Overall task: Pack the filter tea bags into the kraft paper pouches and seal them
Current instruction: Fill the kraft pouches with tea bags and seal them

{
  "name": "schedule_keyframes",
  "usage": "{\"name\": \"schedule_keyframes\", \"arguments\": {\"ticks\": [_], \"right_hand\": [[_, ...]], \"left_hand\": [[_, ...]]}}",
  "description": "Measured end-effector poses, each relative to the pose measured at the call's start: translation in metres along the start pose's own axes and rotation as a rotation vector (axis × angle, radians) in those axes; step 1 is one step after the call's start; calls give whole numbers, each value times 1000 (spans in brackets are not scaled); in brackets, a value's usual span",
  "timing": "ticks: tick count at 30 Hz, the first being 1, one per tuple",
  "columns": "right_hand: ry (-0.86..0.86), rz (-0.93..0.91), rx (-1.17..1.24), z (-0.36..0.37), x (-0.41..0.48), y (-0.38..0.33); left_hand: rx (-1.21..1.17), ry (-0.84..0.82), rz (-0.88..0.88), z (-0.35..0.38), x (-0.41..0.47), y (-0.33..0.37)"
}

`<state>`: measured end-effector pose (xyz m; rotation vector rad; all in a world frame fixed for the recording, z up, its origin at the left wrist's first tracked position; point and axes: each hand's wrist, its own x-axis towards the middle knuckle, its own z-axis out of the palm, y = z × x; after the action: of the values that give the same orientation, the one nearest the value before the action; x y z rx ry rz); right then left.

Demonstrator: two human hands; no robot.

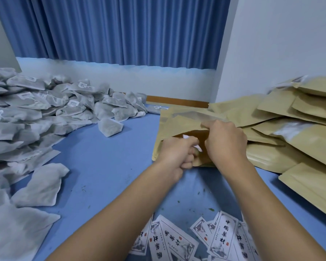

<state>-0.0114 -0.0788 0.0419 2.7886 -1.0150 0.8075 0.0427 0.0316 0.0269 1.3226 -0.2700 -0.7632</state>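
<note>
A kraft paper pouch [179, 123] lies on the blue table [102, 166] in front of me, its mouth facing me and pulled open. My right hand [224, 142] pinches the pouch's upper lip and lifts it. My left hand [175, 155] grips a white filter tea bag [188, 137] and holds it in the pouch's mouth; most of that bag is hidden by my fingers. A large heap of grey-white filter tea bags [36, 110] covers the left side of the table.
A stack of kraft pouches [290, 132] fills the right side, reaching the near right edge. Printed paper labels [196, 240] lie scattered at the near edge between my forearms. Blue curtain and white wall stand behind. Small green leaf bits dot the table.
</note>
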Motion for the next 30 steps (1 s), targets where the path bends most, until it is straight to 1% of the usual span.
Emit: {"name": "schedule_keyframes", "arguments": {"ticks": [2,4,5,6,7,9,10,12,13,14,15,16,17,18,19,20,21,22,23,25,26,27,28,29,30], "right_hand": [[-12,-26,-22,0,-1,-1],[-30,-47,-24,0,-2,-5],[-36,-54,-17,0,-3,-8],[-36,-62,-14,1,-3,-10],[-32,-70,-16,1,-4,-11],[-23,-86,-16,3,-6,-12],[-20,-89,-13,3,-7,-12],[-13,-85,-4,3,-7,-12],[-4,-79,3,3,-7,-14],[4,-74,5,2,-7,-16],[3,-74,-4,3,-8,-20],[-11,-85,-20,4,-8,-24],[-29,-105,-33,6,-10,-29],[-44,-128,-33,8,-11,-34],[-57,-148,-27,11,-12,-38],[-66,-161,-20,14,-12,-41],[-69,-165,-17,15,-10,-44],[-65,-163,-20,16,-6,-45],[-58,-161,-33,17,-2,-47],[-45,-164,-67,17,11,-54],[-49,-164,-75,18,19,-59],[-64,-161,-77,19,27,-64],[-86,-158,-79,21,35,-69],[-107,-155,-84,25,42,-75],[-120,-150,-87,28,50,-80]], "left_hand": [[-189,52,-55,2,9,9],[-367,124,-40,10,16,13],[-424,132,-26,14,21,12],[-408,123,-17,18,27,8],[-279,121,-8,21,33,3],[186,118,55,21,39,-2],[396,121,122,18,41,-3],[715,127,309,9,42,-2],[944,136,407,5,43,-2],[1227,139,488,2,40,-2],[1488,128,541,-2,41,-2],[1678,98,548,-6,41,-1],[1790,52,528,-9,39,0],[1842,15,508,-11,36,1],[1847,-18,487,-14,33,1],[1804,-32,462,-17,31,-1],[1762,-22,442,-21,30,-3],[1742,0,459,-27,27,-4],[1728,31,565,-37,24,-4],[1621,168,987,-61,19,-2],[1500,273,1190,-75,20,-1],[1316,401,1316,-90,22,1],[1134,522,1312,-104,27,3],[1005,630,1201,-118,37,7],[947,710,1043,-132,50,12]]}}
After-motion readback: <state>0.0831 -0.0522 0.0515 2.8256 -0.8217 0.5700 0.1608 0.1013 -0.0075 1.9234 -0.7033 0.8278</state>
